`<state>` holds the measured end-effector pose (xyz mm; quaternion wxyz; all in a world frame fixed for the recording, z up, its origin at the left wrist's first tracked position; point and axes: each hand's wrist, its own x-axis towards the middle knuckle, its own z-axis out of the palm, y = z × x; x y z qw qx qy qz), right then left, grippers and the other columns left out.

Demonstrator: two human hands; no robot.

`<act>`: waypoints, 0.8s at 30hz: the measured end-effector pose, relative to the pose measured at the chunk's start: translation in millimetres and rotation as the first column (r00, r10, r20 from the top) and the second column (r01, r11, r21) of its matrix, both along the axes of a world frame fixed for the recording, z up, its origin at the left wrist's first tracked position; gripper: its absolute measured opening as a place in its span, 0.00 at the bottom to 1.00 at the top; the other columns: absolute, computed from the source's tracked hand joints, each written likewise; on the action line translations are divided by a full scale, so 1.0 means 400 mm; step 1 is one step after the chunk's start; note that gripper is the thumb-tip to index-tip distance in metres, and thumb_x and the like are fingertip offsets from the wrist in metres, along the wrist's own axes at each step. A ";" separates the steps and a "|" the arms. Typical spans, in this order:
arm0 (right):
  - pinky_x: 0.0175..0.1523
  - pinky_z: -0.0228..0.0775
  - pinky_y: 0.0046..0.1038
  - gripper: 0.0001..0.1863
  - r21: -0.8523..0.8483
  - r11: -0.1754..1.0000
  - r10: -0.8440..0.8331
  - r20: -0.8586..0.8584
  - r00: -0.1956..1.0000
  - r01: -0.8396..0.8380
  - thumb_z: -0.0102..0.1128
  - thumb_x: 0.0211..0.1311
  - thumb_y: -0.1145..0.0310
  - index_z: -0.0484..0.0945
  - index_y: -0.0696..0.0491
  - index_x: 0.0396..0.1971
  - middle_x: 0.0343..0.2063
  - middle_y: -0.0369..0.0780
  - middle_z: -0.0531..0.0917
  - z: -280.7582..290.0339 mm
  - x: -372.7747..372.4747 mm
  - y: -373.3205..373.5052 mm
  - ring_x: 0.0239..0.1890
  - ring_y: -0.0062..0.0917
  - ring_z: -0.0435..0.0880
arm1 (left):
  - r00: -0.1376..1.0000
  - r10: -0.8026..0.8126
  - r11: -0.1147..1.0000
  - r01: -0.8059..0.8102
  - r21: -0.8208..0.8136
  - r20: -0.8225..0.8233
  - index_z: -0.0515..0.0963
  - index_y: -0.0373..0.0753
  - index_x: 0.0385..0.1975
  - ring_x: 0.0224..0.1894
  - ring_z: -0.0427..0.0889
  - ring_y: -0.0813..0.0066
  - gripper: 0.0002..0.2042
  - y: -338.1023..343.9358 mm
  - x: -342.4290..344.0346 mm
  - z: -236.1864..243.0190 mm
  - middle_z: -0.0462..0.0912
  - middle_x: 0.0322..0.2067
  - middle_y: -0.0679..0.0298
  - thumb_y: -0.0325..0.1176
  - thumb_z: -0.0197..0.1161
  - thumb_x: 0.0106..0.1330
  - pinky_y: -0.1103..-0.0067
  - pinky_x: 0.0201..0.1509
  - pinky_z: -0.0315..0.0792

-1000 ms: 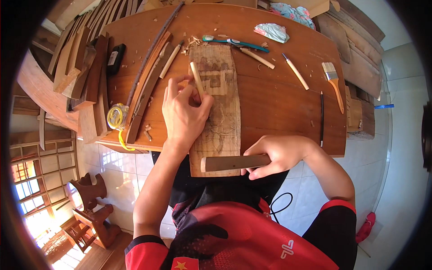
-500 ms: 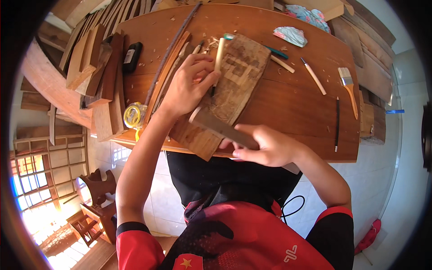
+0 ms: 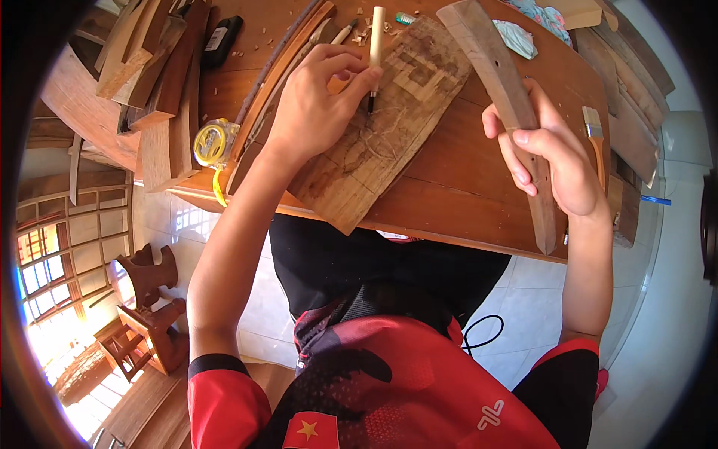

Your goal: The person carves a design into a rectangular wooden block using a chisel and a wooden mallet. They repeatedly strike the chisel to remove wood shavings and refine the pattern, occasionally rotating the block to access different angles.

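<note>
My left hand (image 3: pixel 318 108) pinches a chisel (image 3: pixel 377 37) by its pale wooden handle. The chisel stands nearly upright, its dark blade tip meeting the face of a worn wooden board (image 3: pixel 396 150). Shallow rectangular cuts and faint drawn lines mark that board, which lies slantwise on the table with its near corner over the edge. Off to the right, my right hand (image 3: pixel 557 161) is closed around a long brown wooden bar (image 3: pixel 497 67) with small holes in it. The bar is raised, apart from the chisel.
Left of the board lie long wood strips (image 3: pixel 280 82), a yellow tape measure (image 3: pixel 215 142) and a black case (image 3: pixel 222 43). Planks (image 3: pixel 138 52) are stacked at the far left. A paintbrush (image 3: pixel 594 135) and a crumpled pale cloth (image 3: pixel 516 39) rest on the right; shavings (image 3: pixel 362 34) lie behind.
My right hand has swung the wooden bar up and to the right, away from the board's near end. My left hand keeps the chisel on the board. The whole view has shifted.
</note>
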<state>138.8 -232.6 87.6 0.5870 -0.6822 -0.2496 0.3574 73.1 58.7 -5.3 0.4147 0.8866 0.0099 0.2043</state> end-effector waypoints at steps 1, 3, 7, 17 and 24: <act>0.21 0.64 0.20 0.22 -0.008 1.000 -0.004 0.005 1.000 0.004 0.50 0.69 0.66 0.63 0.60 0.59 0.43 0.40 0.77 -0.002 -0.001 0.003 0.22 0.14 0.70 | 1.000 -0.004 1.000 0.004 0.007 0.006 0.86 0.34 0.39 0.43 0.85 0.60 0.14 0.003 0.001 -0.004 0.84 0.47 0.57 0.42 0.68 0.69 0.68 0.52 0.77; 0.22 0.64 0.20 0.22 -0.024 1.000 -0.002 0.013 1.000 0.002 0.51 0.69 0.66 0.64 0.60 0.59 0.43 0.40 0.77 -0.005 -0.003 0.009 0.22 0.14 0.71 | 1.000 -0.011 1.000 0.011 0.019 0.015 0.86 0.35 0.40 0.43 0.85 0.59 0.15 0.010 0.004 -0.011 0.83 0.47 0.57 0.42 0.68 0.70 0.67 0.52 0.77; 0.24 0.65 0.20 0.21 -0.036 0.999 0.002 0.037 0.999 0.000 0.55 0.72 0.66 0.67 0.60 0.58 0.44 0.39 0.77 -0.013 0.006 0.023 0.23 0.15 0.73 | 0.997 -0.073 0.994 0.073 0.080 -0.007 0.85 0.35 0.42 0.46 0.84 0.59 0.14 0.010 0.009 0.001 0.82 0.48 0.57 0.41 0.65 0.71 0.67 0.53 0.76; 0.29 0.73 0.19 0.21 -0.296 0.945 0.063 0.579 0.813 0.138 0.62 0.74 0.64 0.76 0.62 0.58 0.39 0.42 0.85 0.041 0.131 0.124 0.28 0.17 0.80 | 1.000 0.018 0.995 -0.018 0.103 -0.002 0.84 0.32 0.44 0.46 0.84 0.68 0.14 -0.013 0.004 -0.023 0.83 0.48 0.60 0.38 0.65 0.72 0.73 0.49 0.79; 0.30 0.71 0.17 0.23 -0.593 0.782 0.193 0.524 0.830 0.193 0.63 0.72 0.68 0.77 0.61 0.63 0.38 0.40 0.88 0.109 0.195 0.190 0.26 0.14 0.77 | 1.000 -0.026 0.997 0.026 0.076 -0.008 0.85 0.31 0.42 0.47 0.84 0.71 0.15 -0.020 0.007 -0.002 0.83 0.50 0.62 0.40 0.66 0.72 0.72 0.50 0.78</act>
